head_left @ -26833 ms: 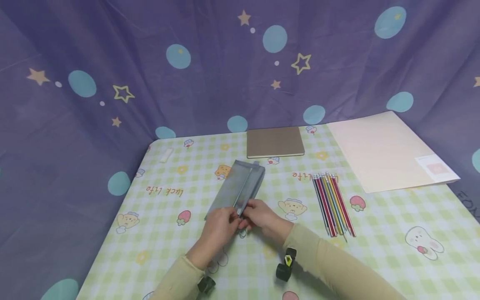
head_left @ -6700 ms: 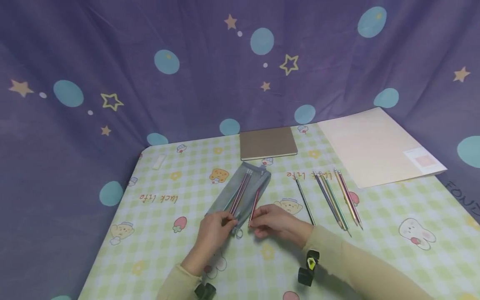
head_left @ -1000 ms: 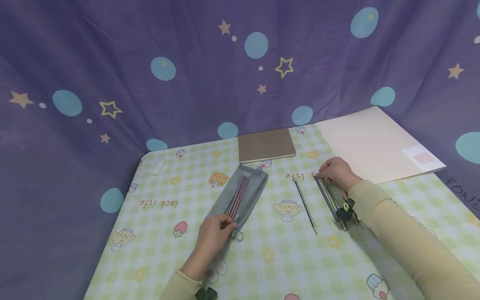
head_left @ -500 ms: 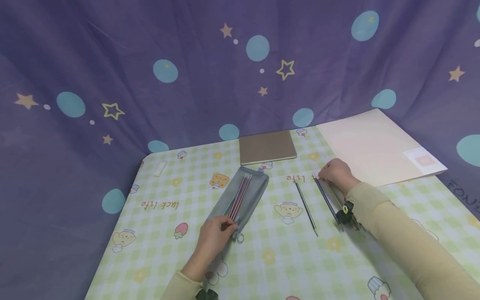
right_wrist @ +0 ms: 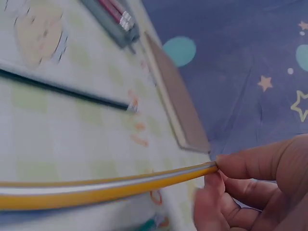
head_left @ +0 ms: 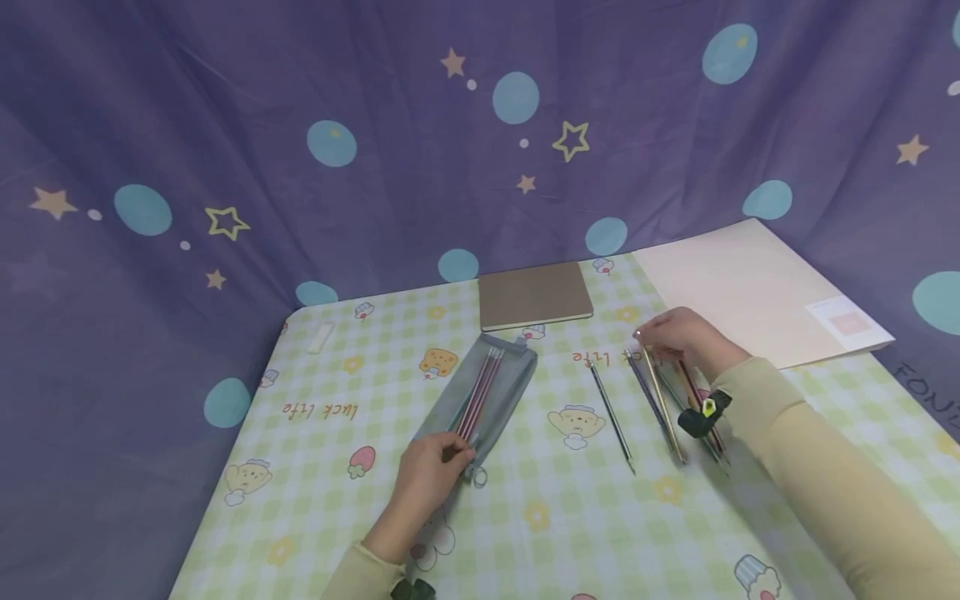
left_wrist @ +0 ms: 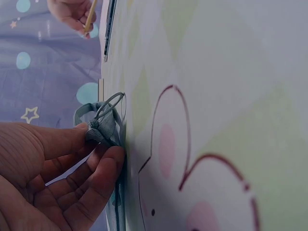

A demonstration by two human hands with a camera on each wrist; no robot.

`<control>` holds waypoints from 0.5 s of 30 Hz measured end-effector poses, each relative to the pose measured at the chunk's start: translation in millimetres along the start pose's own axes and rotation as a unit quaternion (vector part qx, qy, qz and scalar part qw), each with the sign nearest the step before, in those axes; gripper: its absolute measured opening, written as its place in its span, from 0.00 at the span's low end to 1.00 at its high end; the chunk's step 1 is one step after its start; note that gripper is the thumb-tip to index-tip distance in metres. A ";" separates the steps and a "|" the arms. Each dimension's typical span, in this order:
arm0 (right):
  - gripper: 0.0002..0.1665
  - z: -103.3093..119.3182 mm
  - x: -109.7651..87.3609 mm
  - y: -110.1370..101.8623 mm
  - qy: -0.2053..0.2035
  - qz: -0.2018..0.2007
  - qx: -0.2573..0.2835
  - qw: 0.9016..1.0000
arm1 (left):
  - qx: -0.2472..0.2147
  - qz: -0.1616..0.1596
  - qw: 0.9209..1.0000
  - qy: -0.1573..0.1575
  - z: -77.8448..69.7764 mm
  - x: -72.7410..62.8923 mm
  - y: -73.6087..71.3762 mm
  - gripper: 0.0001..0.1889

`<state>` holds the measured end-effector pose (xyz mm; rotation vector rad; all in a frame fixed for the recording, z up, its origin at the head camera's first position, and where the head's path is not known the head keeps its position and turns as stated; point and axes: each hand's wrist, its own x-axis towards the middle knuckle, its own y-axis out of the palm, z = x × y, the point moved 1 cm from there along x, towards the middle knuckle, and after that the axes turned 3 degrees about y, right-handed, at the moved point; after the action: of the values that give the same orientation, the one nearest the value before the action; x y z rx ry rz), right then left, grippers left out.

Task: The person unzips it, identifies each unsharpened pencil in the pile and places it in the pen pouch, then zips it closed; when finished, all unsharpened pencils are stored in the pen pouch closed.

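Note:
With thumb and fingers, my left hand (head_left: 431,471) pinches the near end of a grey mesh pencil case (head_left: 512,379), as the left wrist view shows close up. Inside the case lie several pencils (head_left: 480,392), dark red ones among them. My right hand (head_left: 686,337) pinches a yellow pencil (head_left: 662,400) by its upper end; the right wrist view shows its yellow and white stripes. That pencil slants down toward the table. A dark pencil (head_left: 612,417) lies alone to its left. Other pencils (head_left: 643,383) lie around and under my right wrist, partly hidden.
A brown notebook (head_left: 534,297) lies at the back of the checked tablecloth (head_left: 525,550). The large pale folder (head_left: 750,292) occupies the back right, and a white eraser (head_left: 320,337) the back left. A purple curtain (head_left: 420,167) hangs behind.
My right hand has drawn a yellow pencil up out of the loose group by its end. A second ago that hand was down among the pencils. The left hand stays on the case.

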<state>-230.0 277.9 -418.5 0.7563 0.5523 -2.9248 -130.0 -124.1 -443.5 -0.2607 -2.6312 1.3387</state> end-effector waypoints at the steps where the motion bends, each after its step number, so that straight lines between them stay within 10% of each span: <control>1: 0.24 2.2 -1.3 1.7 -0.003 0.007 0.009 1.000 | 0.000 0.000 1.000 -0.001 0.3 -0.1 0.0 0.05; 15: 0.24 9.8 -7.9 59.2 -0.025 0.096 0.161 0.982 | 0.000 -0.002 1.000 0.001 -1.4 -0.9 -0.5 0.05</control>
<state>-218.4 219.0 -425.9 0.7159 -0.0046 -2.8723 -128.9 -123.5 -442.3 -0.2563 -2.6275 1.3374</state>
